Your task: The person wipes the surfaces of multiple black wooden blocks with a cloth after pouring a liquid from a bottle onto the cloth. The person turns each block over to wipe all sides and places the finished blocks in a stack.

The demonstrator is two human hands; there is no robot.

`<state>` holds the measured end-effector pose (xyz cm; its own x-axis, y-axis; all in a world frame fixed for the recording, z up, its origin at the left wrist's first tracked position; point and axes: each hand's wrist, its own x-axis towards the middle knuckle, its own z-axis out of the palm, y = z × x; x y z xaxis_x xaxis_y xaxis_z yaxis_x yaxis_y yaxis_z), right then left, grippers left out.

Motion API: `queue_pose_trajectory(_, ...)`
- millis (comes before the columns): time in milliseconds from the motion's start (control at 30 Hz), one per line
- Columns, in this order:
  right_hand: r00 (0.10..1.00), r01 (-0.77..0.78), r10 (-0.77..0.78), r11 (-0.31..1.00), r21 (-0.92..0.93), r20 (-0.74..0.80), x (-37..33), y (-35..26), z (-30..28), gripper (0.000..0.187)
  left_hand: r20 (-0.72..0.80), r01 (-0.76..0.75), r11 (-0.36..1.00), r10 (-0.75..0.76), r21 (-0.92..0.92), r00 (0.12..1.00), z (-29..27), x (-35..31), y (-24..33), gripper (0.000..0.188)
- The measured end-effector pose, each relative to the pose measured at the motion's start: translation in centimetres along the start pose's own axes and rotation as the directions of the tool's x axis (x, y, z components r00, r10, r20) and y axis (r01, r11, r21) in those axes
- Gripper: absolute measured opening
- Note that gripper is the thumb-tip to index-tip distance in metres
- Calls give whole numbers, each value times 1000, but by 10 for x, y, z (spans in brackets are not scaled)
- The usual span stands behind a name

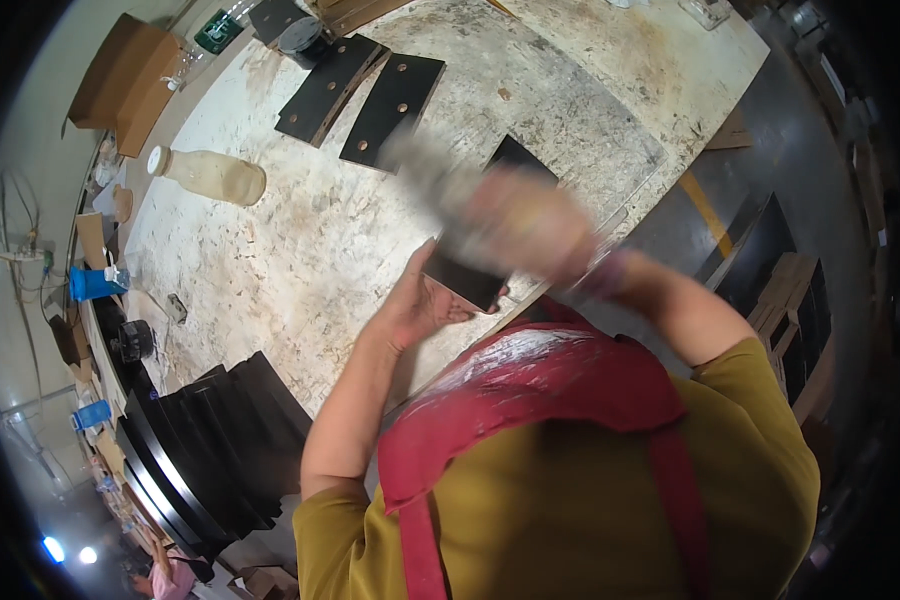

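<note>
Near the table's front edge, my left hand (420, 305) grips a black flat panel (467, 280) by its near left side, thumb on top and fingers beneath. The panel is tilted, and its far part is hidden behind my right hand. My right hand (535, 222) is smeared by motion above it, with the fingers curled round a pale grey, soft-looking thing (425, 172) too blurred to name. Just beyond my right hand, part of another black panel (518, 152) shows on the table.
Black panels with copper-coloured holes (395, 108) lie farther off, near a dark round container (305, 42). A cloudy plastic bottle (210, 178) lies on its side at left. Black panels (215, 440) stand stacked at lower left. Cardboard (785, 300) stands at right. Another person (170, 575) is at lower left.
</note>
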<state>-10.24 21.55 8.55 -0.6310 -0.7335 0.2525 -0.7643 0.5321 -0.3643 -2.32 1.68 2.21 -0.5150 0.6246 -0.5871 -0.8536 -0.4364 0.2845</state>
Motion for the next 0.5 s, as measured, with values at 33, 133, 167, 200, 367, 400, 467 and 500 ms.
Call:
queue_pose_trajectory(33,996,74,-63,984,163,-67,-9,-17,28,26,-123,-48,998,44,-29,991,-7,3,-11,73)
queue_pose_trajectory(133,993,-20,-5,976,217,116,-1,13,42,25,2,-39,985,40,-168,999,-25,15,-27,78)
queue_pose_trajectory(167,996,44,-16,950,308,-92,2,45,41,26,122,-44,974,73,-220,990,-18,13,-26,79)
queue_pose_trajectory(200,903,-421,421,822,384,88,9,71,35,25,179,10,944,52,-331,983,-35,16,-32,79)
queue_pose_trajectory(367,864,-498,493,867,28,107,11,88,-1,25,192,10,947,54,-320,980,-36,20,-24,78)
queue_pose_trajectory(400,893,-429,416,902,48,174,17,63,16,27,169,-1,944,61,-330,984,-38,17,-28,77)
queue_pose_trajectory(467,945,-322,314,942,92,96,10,58,49,27,201,23,927,57,-373,978,-39,18,-31,77)
queue_pose_trajectory(500,960,-271,277,956,110,-43,7,73,63,25,231,39,912,61,-407,971,-40,18,-32,77)
